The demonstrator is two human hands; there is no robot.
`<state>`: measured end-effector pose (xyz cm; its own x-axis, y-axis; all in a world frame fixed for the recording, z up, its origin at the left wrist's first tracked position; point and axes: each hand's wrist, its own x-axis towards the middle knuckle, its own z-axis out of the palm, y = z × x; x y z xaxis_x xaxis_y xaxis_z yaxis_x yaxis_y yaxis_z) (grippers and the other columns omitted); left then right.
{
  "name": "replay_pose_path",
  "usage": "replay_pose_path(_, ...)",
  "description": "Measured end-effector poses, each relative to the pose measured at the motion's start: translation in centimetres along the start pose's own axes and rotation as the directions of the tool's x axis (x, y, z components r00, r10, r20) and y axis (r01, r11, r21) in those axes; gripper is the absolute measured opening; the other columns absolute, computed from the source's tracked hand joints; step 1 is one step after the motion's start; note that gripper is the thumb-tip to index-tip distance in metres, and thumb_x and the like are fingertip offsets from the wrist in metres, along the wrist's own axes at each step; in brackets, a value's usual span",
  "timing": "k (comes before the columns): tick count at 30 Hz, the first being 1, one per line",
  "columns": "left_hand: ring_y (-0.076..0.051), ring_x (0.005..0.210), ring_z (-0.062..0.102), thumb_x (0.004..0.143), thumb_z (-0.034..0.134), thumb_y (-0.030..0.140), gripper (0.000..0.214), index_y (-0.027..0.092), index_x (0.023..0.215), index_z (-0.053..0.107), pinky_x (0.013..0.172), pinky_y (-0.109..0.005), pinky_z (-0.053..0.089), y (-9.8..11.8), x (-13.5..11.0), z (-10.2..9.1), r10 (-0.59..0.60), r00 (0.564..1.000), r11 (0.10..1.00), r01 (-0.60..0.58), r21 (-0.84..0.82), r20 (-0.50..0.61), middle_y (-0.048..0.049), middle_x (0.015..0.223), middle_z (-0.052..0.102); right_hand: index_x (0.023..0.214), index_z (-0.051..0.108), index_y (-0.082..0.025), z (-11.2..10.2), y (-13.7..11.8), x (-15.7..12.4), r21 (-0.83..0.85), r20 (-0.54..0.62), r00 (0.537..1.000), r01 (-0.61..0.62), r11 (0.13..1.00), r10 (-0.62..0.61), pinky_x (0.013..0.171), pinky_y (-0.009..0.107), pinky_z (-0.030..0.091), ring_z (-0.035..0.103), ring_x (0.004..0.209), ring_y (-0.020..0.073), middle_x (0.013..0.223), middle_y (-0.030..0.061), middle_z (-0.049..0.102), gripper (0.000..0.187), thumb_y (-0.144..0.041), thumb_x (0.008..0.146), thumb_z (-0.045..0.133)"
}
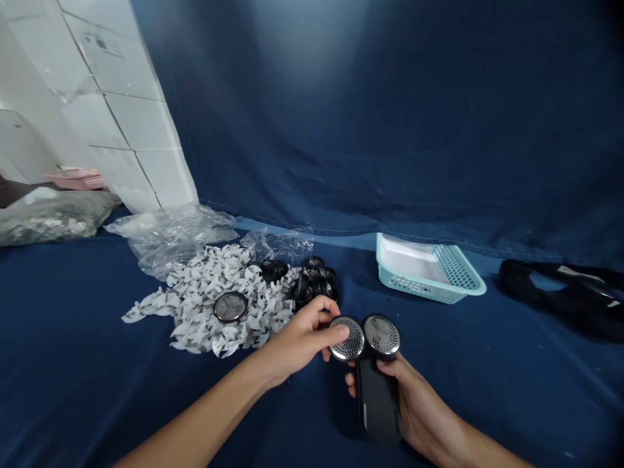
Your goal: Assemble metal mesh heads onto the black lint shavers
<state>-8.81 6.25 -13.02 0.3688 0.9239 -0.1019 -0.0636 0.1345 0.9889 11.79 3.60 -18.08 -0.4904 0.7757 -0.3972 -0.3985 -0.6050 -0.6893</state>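
My left hand [309, 335] pinches a round cap [351, 348] with a perforated silver mesh face and black rim, thumb on the mesh. Right beside it is the perforated round head [383, 335] of a black-handled fabric shaver [379, 400], gripped around the handle by my right hand [407, 383]. Cap and head are side by side; whether they touch I cannot tell. Left of my hands spreads a heap of small pale grey blade-like pieces [209, 283], with another mesh cap [231, 307] lying on it. Several black round parts [314, 279] are clustered behind my left hand.
A light blue basket [424, 289] holding white paper stands at the back right. Black straps or fabric [565, 299] lie farther right. Crumpled clear plastic bags [180, 231] sit behind the heap. White boxes [141, 123] and a dark blue curtain [390, 117] bound the back.
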Motion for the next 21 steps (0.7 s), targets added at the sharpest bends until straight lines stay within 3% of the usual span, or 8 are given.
replay_pose_path(8,-0.01,0.066,0.055,0.085,0.065,0.031,0.021,0.018,0.095,0.053,0.055,-0.023,0.04,-0.07,0.11,-0.08,-0.047,0.998,0.997,0.044,0.069,0.03,-0.0015,0.08,0.063,0.136,0.035,-0.018,-0.39,0.21,0.33,-0.029,0.02,1.0,0.007,1.0,-0.007,0.085,0.039,0.046,0.069,0.095,0.026,0.106,0.017,0.073,0.054,-0.037,0.091,0.057)
replay_pose_path(14,-0.011,0.066,0.055,0.083,0.067,0.032,0.021,0.016,0.096,0.061,0.056,-0.024,0.039,0.03,0.0,0.01,-0.084,0.996,0.992,0.082,0.096,0.017,-0.0019,0.079,0.064,0.144,0.027,-0.021,-0.34,0.27,0.28,-0.016,0.014,0.999,0.033,0.999,-0.033,0.089,0.04,0.046,0.068,0.097,0.0258,0.109,0.0134,0.073,0.062,-0.034,0.092,0.058)
replay_pose_path(21,-0.012,0.068,0.056,0.081,0.068,0.032,0.02,0.016,0.094,0.066,0.056,-0.024,0.038,-0.61,0.23,-0.05,-0.117,0.993,0.988,0.119,0.096,-0.02,-0.002,0.079,0.064,0.145,0.027,-0.025,-0.13,0.23,0.18,0.0,0.008,1.0,0.028,1.0,-0.028,0.079,0.036,0.049,0.07,0.091,0.0245,0.111,0.01,0.072,0.063,-0.032,0.091,0.059)
